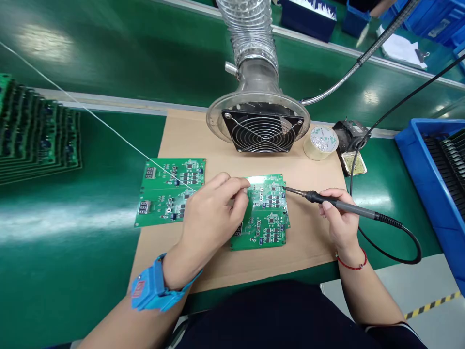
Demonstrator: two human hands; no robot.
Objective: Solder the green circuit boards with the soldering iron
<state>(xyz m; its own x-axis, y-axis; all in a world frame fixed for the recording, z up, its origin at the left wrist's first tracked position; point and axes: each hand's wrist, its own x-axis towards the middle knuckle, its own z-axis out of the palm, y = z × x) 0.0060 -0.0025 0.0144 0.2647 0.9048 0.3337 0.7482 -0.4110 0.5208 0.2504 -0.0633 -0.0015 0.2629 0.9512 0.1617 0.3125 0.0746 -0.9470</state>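
My left hand [216, 206] is closed in a pinch over the left part of a green circuit board pair [271, 237]. A thin pale solder wire [109, 125] runs from the upper left into this hand; its end is hidden by the fingers. My right hand [341, 218] grips a soldering iron [337, 203] like a pen, its tip at the right edge of the upper board. The boards appear stacked, with another edge showing beneath. Left of my left hand lies another board pair [167, 186] with small digit displays, partly covered by the hand. A blue wrist strap [156, 286] circles my left wrist.
A fume extractor fan [267, 131] hangs just beyond the boards, above a cardboard sheet [181, 140]. Behind the iron stand a tape roll [320, 143] and an iron holder with sponge [353, 162]. Stacked boards [36, 131] are at left, a blue crate [417, 160] at right.
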